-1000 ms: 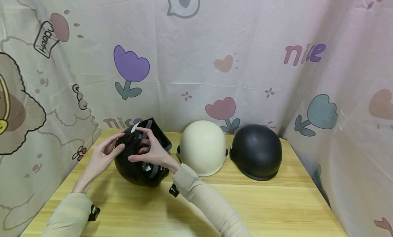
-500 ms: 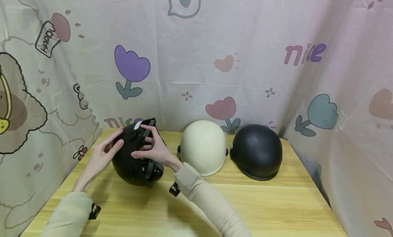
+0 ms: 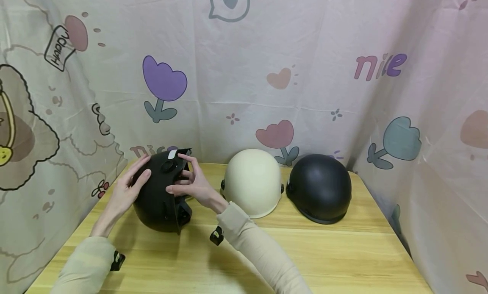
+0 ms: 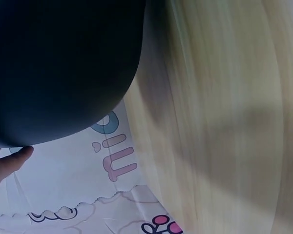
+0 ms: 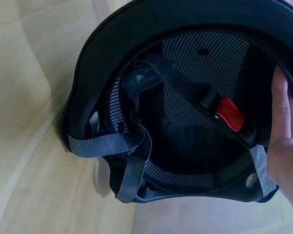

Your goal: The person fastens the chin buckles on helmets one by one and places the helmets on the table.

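Observation:
A black helmet (image 3: 154, 201) stands on edge at the table's left, its opening facing right. Against its crown my left hand (image 3: 123, 192) lies with fingers and thumb extended; in the left wrist view one fingertip (image 4: 22, 155) shows at the edge of the dark shell (image 4: 63, 73). My right hand (image 3: 198, 186) grips the helmet's rim, thumb outside and other fingers reaching in. In the right wrist view the padded inside (image 5: 205, 73) shows grey straps (image 5: 105, 145) and a red buckle (image 5: 230, 113). A white patch (image 3: 173, 154) sits near the rim.
A cream helmet (image 3: 252, 184) stands dome up right of my right hand. Beside it is another black helmet (image 3: 319, 188), also dome up. All are on a wooden table (image 3: 324, 260), with a printed curtain (image 3: 228, 65) behind and at both sides.
The black helmet has turned and shifted slightly left, so more outer shell and less of the inside shows. Both hands have stayed on it, the left moving slightly left.

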A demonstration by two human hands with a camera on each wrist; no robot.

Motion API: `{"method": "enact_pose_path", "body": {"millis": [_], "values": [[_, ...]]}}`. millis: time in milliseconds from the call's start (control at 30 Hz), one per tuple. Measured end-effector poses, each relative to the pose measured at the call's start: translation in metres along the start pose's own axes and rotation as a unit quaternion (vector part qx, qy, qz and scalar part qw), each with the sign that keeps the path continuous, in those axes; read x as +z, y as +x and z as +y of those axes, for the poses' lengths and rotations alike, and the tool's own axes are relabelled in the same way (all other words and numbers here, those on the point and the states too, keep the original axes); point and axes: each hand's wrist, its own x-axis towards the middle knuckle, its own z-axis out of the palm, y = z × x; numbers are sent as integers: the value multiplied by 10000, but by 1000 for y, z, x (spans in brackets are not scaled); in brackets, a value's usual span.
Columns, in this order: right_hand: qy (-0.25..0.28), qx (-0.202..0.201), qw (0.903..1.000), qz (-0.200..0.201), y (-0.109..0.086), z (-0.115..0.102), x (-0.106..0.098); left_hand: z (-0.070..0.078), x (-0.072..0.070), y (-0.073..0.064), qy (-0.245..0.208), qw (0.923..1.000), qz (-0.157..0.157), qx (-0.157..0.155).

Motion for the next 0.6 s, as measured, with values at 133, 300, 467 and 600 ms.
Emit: {"method": "enact_pose_path", "body": {"millis": [133,300,467,600], "values": [[-8,89,9999,-105,-1,0,-2,2,-2,2,88,9996,-74,-271],[-94,187,9996,-190,-2,0,-4,4,-4,3,181,9988,-211,-410],[27,263,9992,-289,-4,-1,-9,7,-4,2,218,9984,-321,-418],[277,310,9985,-361,-6,-2,-13,9,-4,2,207,9979,-402,-467]]}}
